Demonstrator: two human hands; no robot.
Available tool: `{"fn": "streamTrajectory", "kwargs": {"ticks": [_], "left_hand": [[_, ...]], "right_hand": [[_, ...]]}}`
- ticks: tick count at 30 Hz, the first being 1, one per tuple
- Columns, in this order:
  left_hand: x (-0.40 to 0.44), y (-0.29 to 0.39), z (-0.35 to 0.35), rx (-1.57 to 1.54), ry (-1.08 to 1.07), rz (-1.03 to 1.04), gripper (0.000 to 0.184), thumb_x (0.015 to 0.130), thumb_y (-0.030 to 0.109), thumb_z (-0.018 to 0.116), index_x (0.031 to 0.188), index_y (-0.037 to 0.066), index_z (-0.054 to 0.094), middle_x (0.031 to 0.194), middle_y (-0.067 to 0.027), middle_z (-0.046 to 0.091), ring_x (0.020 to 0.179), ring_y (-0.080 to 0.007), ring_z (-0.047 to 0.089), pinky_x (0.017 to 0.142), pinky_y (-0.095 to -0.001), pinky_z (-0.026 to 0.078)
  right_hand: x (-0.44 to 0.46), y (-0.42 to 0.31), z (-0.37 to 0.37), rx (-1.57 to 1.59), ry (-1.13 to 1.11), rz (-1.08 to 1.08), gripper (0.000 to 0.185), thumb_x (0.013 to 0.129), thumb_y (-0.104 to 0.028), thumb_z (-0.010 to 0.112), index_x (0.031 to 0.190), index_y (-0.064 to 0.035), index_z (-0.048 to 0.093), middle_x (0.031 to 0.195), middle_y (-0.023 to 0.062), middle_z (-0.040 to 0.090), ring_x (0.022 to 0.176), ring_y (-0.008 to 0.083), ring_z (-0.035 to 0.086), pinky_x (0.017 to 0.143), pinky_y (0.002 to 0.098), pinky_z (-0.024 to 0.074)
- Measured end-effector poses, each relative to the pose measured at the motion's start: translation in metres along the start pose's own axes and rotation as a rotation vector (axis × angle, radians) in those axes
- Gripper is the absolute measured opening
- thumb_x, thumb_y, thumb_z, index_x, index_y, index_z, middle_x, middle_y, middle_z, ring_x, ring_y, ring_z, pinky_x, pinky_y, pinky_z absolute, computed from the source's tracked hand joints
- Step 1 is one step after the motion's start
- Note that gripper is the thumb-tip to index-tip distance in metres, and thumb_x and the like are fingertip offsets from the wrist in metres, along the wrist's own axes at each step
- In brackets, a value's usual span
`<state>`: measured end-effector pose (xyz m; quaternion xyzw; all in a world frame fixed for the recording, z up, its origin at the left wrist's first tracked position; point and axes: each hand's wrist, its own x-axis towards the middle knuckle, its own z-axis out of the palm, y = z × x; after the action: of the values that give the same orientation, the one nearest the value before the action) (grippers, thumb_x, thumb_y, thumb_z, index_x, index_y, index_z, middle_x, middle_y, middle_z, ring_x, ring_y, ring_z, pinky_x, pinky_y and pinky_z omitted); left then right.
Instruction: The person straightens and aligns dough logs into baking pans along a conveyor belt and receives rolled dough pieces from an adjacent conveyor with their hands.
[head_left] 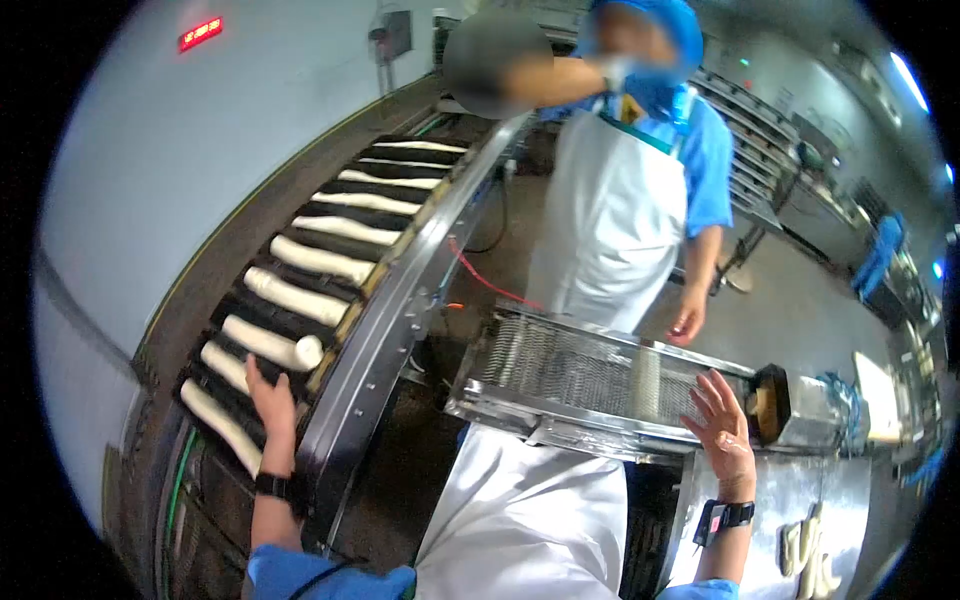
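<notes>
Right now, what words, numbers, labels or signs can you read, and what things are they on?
None can be read for certain.
Red lit display on the wall: glowing characters, too small and blurred to read.
Right wristband: a small red patch, too small to tell if it's writing.

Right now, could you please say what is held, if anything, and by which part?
Nothing is visibly held: the right hand is open, and the left hand is open over a dough strip, contact unclear.

the dough strips (294, 297) look smooth and matt, the metal rail (370, 362) glossy.
</notes>
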<state>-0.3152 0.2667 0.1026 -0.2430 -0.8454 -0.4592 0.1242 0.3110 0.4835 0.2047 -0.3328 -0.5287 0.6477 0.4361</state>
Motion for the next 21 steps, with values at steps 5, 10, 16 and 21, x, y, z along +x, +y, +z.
{"fn": "streamTrajectory", "kwargs": {"ticks": [5,10,16,21], "left_hand": [[0.015,0.033,0.002,-0.463,-0.13,-0.397,0.071,0.089,0.007,0.06,0.149,0.0,0.021,0.145,-0.021,0.038,0.13,-0.0289,0.041,0.107,-0.0349,0.031],[0.016,-0.053,-0.002,-0.435,-0.327,0.069,0.037,0.084,0.006,0.059,0.119,0.0,0.049,0.11,-0.0129,0.057,0.102,-0.0253,0.056,0.087,-0.0364,0.046],[0.058,-0.179,-0.029,-0.757,-0.126,-0.447,0.051,0.077,0.002,0.058,0.125,-0.005,0.041,0.104,-0.0131,0.054,0.085,-0.0267,0.061,0.071,-0.0394,0.051],[0.069,-0.089,-0.057,-0.179,-0.213,-0.427,0.088,0.076,0.004,0.064,0.151,0.001,0.017,0.15,-0.0217,0.028,0.137,-0.0308,0.033,0.112,-0.0381,0.027]], "right_hand": [[-0.034,-0.005,-0.05,-0.059,0.156,0.024,0.118,0.054,-0.042,0.088,0.15,-0.011,0.027,0.152,0.0122,0.03,0.138,0.0304,0.03,0.106,0.0532,0.0348],[-0.05,-0.005,-0.064,-0.034,0.191,0.027,0.119,0.056,-0.041,0.09,0.15,-0.0094,0.024,0.154,0.0146,0.026,0.14,0.0318,0.028,0.105,0.0525,0.0357],[-0.045,-0.02,-0.061,-0.026,0.067,0.032,0.113,0.058,-0.029,0.09,0.149,-0.0066,0.027,0.15,0.0144,0.035,0.136,0.0322,0.036,0.104,0.0543,0.0372],[-0.063,-0.038,-0.091,-0.171,0.115,0.076,0.128,0.046,-0.024,0.096,0.15,-0.0079,0.023,0.154,0.0176,0.023,0.139,0.0388,0.029,0.105,0.0603,0.0343]]}}
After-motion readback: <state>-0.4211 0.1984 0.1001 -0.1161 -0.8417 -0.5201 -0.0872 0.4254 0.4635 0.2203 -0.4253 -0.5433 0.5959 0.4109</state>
